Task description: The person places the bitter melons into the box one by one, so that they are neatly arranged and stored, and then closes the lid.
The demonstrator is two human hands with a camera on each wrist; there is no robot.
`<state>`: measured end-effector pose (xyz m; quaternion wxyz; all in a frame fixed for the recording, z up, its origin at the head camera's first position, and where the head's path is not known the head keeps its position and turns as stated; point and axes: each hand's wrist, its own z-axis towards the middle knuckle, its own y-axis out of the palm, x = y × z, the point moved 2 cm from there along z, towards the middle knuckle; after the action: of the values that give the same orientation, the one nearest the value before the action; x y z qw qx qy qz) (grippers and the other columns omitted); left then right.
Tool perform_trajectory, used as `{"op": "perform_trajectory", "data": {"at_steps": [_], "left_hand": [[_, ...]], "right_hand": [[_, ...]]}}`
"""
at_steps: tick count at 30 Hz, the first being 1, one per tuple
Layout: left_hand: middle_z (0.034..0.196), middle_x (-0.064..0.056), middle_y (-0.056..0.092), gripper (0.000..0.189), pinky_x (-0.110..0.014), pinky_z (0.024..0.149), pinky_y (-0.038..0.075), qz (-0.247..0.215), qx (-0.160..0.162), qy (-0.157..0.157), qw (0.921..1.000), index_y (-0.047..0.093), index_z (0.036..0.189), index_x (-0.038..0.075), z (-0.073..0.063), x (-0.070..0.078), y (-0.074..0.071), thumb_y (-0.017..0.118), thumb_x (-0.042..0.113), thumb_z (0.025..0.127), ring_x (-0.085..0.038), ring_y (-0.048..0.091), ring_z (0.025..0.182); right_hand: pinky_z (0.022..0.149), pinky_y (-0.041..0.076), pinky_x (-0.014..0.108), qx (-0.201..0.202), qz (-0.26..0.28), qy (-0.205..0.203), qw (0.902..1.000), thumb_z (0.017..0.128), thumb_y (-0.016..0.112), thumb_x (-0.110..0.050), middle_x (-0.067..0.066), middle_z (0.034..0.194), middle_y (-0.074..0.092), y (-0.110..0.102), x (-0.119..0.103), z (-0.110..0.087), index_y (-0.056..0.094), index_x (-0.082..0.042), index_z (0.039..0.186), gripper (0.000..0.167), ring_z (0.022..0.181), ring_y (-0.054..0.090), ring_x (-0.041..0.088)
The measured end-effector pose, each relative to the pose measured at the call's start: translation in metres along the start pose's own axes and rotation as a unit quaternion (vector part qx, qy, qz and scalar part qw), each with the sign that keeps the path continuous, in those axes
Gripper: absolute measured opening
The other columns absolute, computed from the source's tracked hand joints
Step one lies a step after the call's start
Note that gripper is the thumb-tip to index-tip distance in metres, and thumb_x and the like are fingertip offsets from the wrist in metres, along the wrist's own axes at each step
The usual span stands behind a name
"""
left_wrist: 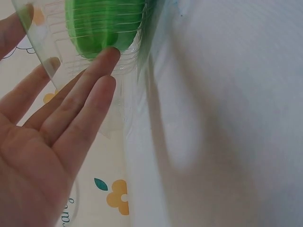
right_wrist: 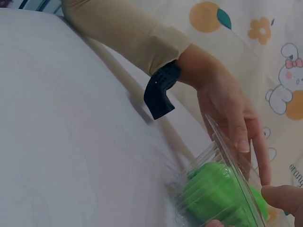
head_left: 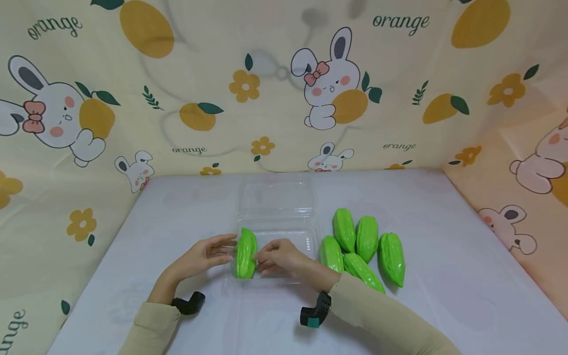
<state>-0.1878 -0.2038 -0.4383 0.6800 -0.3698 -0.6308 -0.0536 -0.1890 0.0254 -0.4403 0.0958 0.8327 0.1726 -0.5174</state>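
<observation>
A bright green ridged fruit, like a star fruit (head_left: 246,254), lies lengthwise along the left side of a clear plastic clamshell box (head_left: 290,241) with its lid open towards the back. My left hand (head_left: 210,254) is at the box's left side, its fingers extended; in the left wrist view the fingertips (left_wrist: 110,54) touch or nearly touch the clear wall beside the fruit. From the right, my right hand (head_left: 284,259) reaches into the box, its loosely bent fingers at the fruit's right side. In the right wrist view its digits partly leave the frame.
Several more green ridged fruits (head_left: 367,239) lie grouped on the white table (head_left: 443,296), right of the box and beyond my right forearm. The transparent lid (head_left: 276,197) lies back towards the patterned cloth wall (head_left: 275,123). Black wrist cameras (head_left: 316,310) jut from both wrists.
</observation>
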Motion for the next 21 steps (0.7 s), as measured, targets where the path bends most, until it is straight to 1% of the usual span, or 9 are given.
{"op": "perform_trajectory", "data": {"at_steps": [3, 7, 10, 12, 14, 18, 21], "left_hand": [[0.142, -0.03, 0.047, 0.065, -0.024, 0.096, 0.055, 0.0, 0.001, -0.001, 1.0, 0.034, 0.146, -0.004, 0.0, -0.001, 0.0, 0.062, 0.024, 0.095, -0.045, 0.055, 0.124], [0.143, -0.029, 0.047, 0.065, -0.024, 0.096, 0.054, -0.005, 0.0, -0.004, 1.0, 0.035, 0.146, -0.002, 0.001, -0.003, 0.0, 0.062, 0.024, 0.094, -0.044, 0.054, 0.125], [0.143, -0.029, 0.047, 0.065, -0.025, 0.097, 0.054, -0.007, 0.0, -0.002, 1.0, 0.034, 0.146, -0.002, 0.001, -0.003, 0.0, 0.063, 0.024, 0.094, -0.045, 0.053, 0.126], [0.143, -0.029, 0.047, 0.065, -0.026, 0.098, 0.054, -0.008, 0.0, -0.001, 1.0, 0.034, 0.146, -0.002, 0.001, -0.003, -0.001, 0.063, 0.024, 0.094, -0.045, 0.053, 0.127], [0.144, -0.029, 0.047, 0.065, -0.027, 0.099, 0.054, -0.007, 0.001, 0.0, 1.0, 0.034, 0.146, -0.002, 0.001, -0.003, -0.001, 0.063, 0.024, 0.094, -0.045, 0.052, 0.127], [0.144, -0.029, 0.047, 0.064, -0.03, 0.101, 0.053, -0.004, 0.002, 0.002, 1.0, 0.035, 0.146, -0.003, 0.001, -0.003, 0.0, 0.062, 0.024, 0.094, -0.045, 0.052, 0.128], [0.143, -0.029, 0.047, 0.064, -0.028, 0.102, 0.052, -0.004, 0.002, 0.003, 1.0, 0.035, 0.146, -0.003, 0.0, -0.003, 0.0, 0.062, 0.024, 0.094, -0.045, 0.051, 0.129]], "right_hand": [[0.066, 0.062, 0.027, 0.0, 0.004, -0.008, 1.0, 0.086, 0.069, -0.009, 0.015, 0.086, 0.07, -0.002, -0.001, -0.003, 0.061, 0.007, 0.102, 0.024, 0.061, 0.065, 0.01], [0.065, 0.061, 0.025, 0.004, 0.01, -0.029, 0.9995, 0.086, 0.065, -0.006, 0.024, 0.097, 0.071, -0.008, -0.004, -0.007, 0.062, 0.009, 0.104, 0.023, 0.061, 0.064, 0.009], [0.067, 0.062, 0.026, 0.006, 0.014, -0.041, 0.999, 0.088, 0.063, -0.006, 0.028, 0.106, 0.069, -0.011, -0.007, -0.01, 0.062, 0.01, 0.106, 0.024, 0.066, 0.066, 0.009], [0.07, 0.062, 0.028, 0.003, 0.016, -0.044, 0.9989, 0.089, 0.062, -0.007, 0.028, 0.109, 0.069, -0.014, -0.008, -0.012, 0.062, 0.01, 0.107, 0.025, 0.07, 0.067, 0.009], [0.073, 0.063, 0.029, -0.003, 0.016, -0.048, 0.9987, 0.09, 0.061, -0.008, 0.028, 0.107, 0.069, -0.017, -0.009, -0.015, 0.062, 0.01, 0.108, 0.026, 0.072, 0.068, 0.009], [0.076, 0.063, 0.03, -0.018, 0.018, -0.068, 0.9973, 0.091, 0.06, -0.008, 0.023, 0.101, 0.071, -0.024, -0.009, -0.021, 0.06, 0.013, 0.11, 0.029, 0.074, 0.069, 0.009], [0.077, 0.062, 0.03, -0.03, 0.019, -0.084, 0.9958, 0.092, 0.059, -0.009, 0.025, 0.101, 0.071, -0.03, -0.008, -0.027, 0.058, 0.015, 0.112, 0.031, 0.075, 0.069, 0.009]]}}
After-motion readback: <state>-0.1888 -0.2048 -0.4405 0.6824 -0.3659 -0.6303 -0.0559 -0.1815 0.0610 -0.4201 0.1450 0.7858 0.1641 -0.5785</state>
